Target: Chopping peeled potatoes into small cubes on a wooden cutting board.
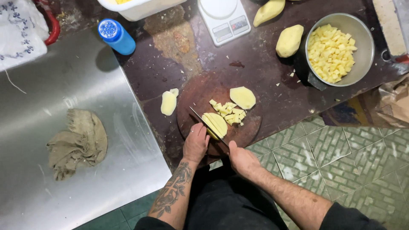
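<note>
Left hand (196,142) is pressed down on a stack of potato slices (215,124) at the near side of the round cutting board (200,91), and the right hand (242,158) is clenched on the knife (207,125), blade angled across the slices. The board sits right at the near edge of the dark tabletop (260,64), overhanging it a bit. Diced bits (230,112) and a potato half (243,97) fill the far part, loose slices (168,102) lie just off the left rim, and the steel bowl (364,55) of cubes sits well apart, far right.

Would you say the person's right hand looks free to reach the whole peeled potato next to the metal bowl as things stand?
Probably not at once: the right hand grips the knife over the potato slices. The path itself looks open, with only bare dark table between the round cutting board and the peeled potato beside the metal bowl.
</note>
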